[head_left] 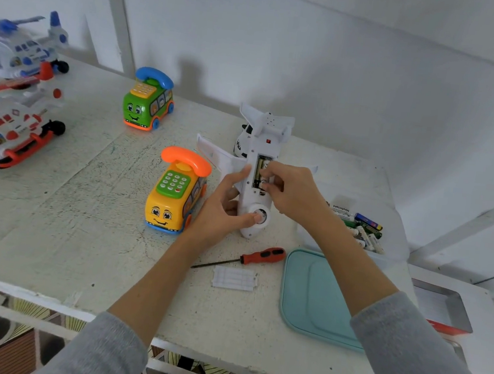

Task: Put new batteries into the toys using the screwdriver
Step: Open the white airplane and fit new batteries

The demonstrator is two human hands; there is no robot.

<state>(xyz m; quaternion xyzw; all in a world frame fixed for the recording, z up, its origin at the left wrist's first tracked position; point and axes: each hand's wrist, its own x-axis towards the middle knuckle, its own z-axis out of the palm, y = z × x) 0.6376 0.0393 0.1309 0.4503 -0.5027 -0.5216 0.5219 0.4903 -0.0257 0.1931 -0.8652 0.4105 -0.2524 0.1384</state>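
Observation:
A white toy airplane (265, 134) lies belly up on the white table (82, 230), its battery compartment (260, 173) uncovered with batteries inside. My left hand (225, 206) grips the fuselage, thumb on the round nose wheel. My right hand (288, 188) pinches a battery at the compartment's right side. The orange-handled screwdriver (259, 256) lies on the table just in front of the plane. Beside its tip lies the white battery cover (234, 278). Loose batteries (363, 229) sit in a clear container to the right.
A yellow telephone bus (175, 194) stands just left of my left hand; a green one (148, 103) sits farther back. Two toy helicopters, blue (19, 50) and red (11, 125), occupy the far left. A teal lid (316, 297) lies at the front right.

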